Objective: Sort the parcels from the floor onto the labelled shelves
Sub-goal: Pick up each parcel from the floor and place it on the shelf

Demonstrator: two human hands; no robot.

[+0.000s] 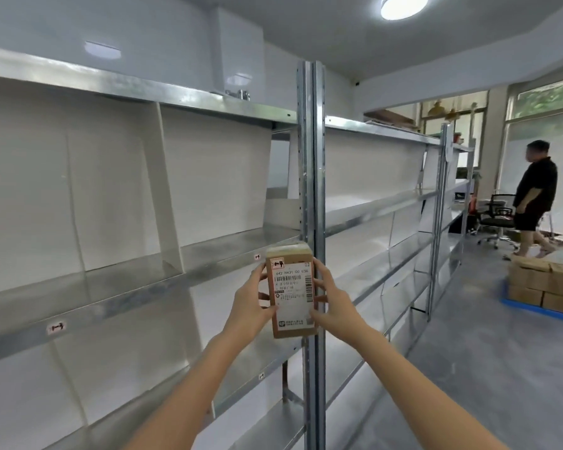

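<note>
The small brown cardboard parcel is held upright in the air at about chest height, its white printed shipping label turned toward the wearer, most likely so the code and the red-edged sticker at its top corner can be read. The left hand grips its left edge and the right hand its right edge. Fingers on both sides curl closely round the box, thumbs on the front face, so the print stays uncovered. The parcel sits directly in front of the perforated steel upright that divides two bays of galvanised steel shelves, and touches neither. A small white shelf tag on the near shelf lip and another just left of the parcel carry similar marks; matching sticker to tag seems to be the step in hand, with the placing not yet done. Well apart on the right, a stack of brown cardboard boxes rests on a blue pallet, beyond which stands a person in dark clothes.
</note>
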